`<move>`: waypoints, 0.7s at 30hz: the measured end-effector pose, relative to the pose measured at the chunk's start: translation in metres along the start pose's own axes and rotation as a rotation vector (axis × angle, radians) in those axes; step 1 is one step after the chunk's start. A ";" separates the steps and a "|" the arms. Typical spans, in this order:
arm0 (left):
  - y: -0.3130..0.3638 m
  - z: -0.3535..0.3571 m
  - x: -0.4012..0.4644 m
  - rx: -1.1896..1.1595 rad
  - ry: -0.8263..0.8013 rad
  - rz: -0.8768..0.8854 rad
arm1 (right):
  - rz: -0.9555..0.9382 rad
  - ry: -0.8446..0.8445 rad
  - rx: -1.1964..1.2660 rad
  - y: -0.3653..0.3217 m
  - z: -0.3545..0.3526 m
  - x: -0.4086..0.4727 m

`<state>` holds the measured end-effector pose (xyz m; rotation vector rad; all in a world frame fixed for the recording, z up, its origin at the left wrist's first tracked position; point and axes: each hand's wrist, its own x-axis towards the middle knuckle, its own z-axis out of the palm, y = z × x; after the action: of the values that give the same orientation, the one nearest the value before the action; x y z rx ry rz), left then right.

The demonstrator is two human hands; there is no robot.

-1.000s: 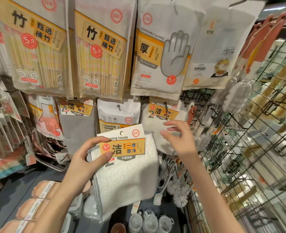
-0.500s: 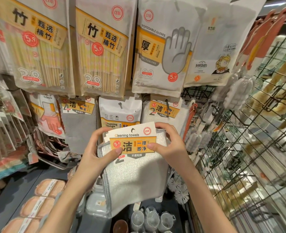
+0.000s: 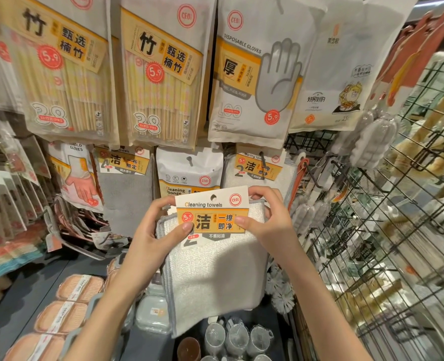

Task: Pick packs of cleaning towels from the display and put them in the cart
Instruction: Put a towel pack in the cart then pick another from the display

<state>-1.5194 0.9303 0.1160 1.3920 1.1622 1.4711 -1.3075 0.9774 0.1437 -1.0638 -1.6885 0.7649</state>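
A pack of white cleaning towels (image 3: pixel 215 272) with an orange and white card header hangs in front of me at centre. My left hand (image 3: pixel 150 235) pinches the header's left side, thumb on the front. My right hand (image 3: pixel 267 222) grips the header's right side, thumb on the label and fingers curled over the top edge. More cleaning towel packs (image 3: pixel 257 168) hang on the display behind, just above the held pack. No cart is in view.
Chopstick packs (image 3: pixel 161 74) and disposable gloves (image 3: pixel 254 74) hang above. A grey cloth pack (image 3: pixel 125 188) and a sponge pack (image 3: pixel 189 173) hang behind. A black wire rack (image 3: pixel 385 230) fills the right. Sponges (image 3: pixel 77 287) and small cups (image 3: pixel 236 337) lie on the shelf below.
My right hand left the hanging packs and came onto the header's right side. Both hands now hold the pack, raised a little and squared to me.
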 end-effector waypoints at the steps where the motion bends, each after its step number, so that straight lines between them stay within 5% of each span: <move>1: 0.001 0.001 0.000 0.001 -0.003 0.005 | -0.004 0.005 -0.006 0.000 0.000 0.000; 21: -0.004 0.000 0.001 -0.142 0.069 -0.133 | 0.005 0.049 0.058 -0.001 -0.001 -0.003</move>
<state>-1.5199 0.9327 0.1124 1.1544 1.1462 1.4868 -1.3066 0.9742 0.1431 -1.0384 -1.6132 0.7804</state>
